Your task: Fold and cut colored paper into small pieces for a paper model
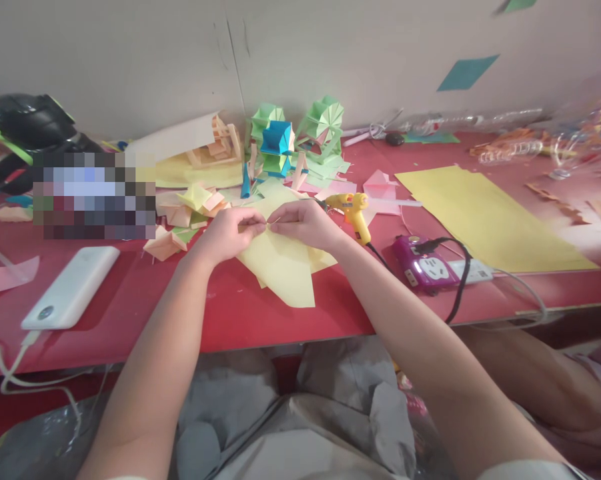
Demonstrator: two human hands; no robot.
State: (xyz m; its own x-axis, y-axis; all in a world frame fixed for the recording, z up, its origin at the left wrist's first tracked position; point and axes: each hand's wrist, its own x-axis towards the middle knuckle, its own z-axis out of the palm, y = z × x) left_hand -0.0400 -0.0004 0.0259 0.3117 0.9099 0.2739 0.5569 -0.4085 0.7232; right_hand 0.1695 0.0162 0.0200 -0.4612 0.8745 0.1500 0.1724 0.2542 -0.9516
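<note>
My left hand (233,233) and my right hand (305,223) meet over the middle of the red table. Both are closed, thumb against fingers, with their fingertips almost touching. Between them is a tiny pale bit, too small to name. Beneath the hands lie pale yellow paper sheets (285,267), overlapping at angles, one corner pointing to the table's front edge. Just right of my right hand rests a yellow hot glue gun (353,210) with a clear glue stick (395,202) in its back.
Folded paper pieces (200,200) lie left of my hands; green paper wheels (323,120) and a blue folded piece (279,138) stand behind. A purple power strip (423,263), yellow sheets (490,220) and another person's leg (535,380) are right. A white power bank (73,287) lies left.
</note>
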